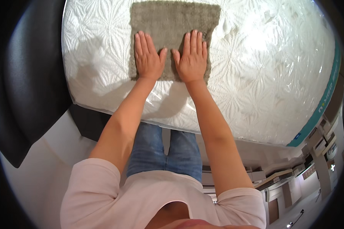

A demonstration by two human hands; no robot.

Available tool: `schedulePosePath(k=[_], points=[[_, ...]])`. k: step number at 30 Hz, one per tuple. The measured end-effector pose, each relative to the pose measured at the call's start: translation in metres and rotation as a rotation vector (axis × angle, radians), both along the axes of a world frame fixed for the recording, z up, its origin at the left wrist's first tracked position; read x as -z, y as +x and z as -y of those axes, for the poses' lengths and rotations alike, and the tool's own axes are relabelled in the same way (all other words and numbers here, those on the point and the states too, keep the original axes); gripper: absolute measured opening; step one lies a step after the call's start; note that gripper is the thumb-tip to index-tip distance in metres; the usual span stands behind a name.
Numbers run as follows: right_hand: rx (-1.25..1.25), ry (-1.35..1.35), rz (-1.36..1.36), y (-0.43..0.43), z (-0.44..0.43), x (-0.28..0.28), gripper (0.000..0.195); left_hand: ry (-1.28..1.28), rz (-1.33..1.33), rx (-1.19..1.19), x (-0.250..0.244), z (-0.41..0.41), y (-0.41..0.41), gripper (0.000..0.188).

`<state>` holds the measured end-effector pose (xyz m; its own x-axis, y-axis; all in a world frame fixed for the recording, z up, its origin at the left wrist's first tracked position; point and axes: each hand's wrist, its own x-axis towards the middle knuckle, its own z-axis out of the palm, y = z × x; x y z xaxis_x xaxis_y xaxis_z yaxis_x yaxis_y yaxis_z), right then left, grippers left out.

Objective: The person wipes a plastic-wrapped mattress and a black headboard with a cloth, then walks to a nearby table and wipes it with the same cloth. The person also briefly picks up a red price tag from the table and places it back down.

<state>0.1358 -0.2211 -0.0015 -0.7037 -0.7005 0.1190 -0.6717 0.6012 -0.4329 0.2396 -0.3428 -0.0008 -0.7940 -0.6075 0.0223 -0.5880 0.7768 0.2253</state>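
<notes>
A grey-brown fabric cloth [172, 23] lies spread flat on a white quilted mattress [246, 94] wrapped in clear plastic. My left hand [149, 57] rests palm down on the cloth's left part, with its fingers pointing away from me. On the right part my right hand [191, 55] lies palm down too, close to the cloth's right edge. Both thumbs point inward, with a gap of cloth between them. Neither hand grips anything. The cloth's near edge runs roughly under my wrists.
A black padded headboard [31, 71] stands along the mattress's left side, above a dark bed base [89, 121]. A teal band [318, 114] with writing borders the mattress at the right. Furniture and shelves [278, 177] appear farther off at the lower right.
</notes>
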Motion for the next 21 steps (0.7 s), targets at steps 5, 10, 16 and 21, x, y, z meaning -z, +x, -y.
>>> schedulePosePath(k=[5, 10, 16, 21], points=[[0.091, 0.128, 0.126, 0.052, -0.054, -0.012, 0.073, 0.126, 0.099, 0.026, -0.008, -0.061, 0.052, 0.081], [0.37, 0.178, 0.231, 0.124, -0.092, -0.026, 0.078, 0.107, 0.151, 0.248, -0.007, -0.101, 0.083, 0.065], [0.559, 0.169, 0.194, 0.05, -0.075, -0.003, 0.067, 0.13, 0.151, 0.421, -0.013, -0.078, 0.006, 0.059], [0.482, 0.129, -0.091, -0.037, -0.077, 0.006, 0.061, 0.014, 0.011, 0.467, -0.002, -0.07, -0.082, 0.059]])
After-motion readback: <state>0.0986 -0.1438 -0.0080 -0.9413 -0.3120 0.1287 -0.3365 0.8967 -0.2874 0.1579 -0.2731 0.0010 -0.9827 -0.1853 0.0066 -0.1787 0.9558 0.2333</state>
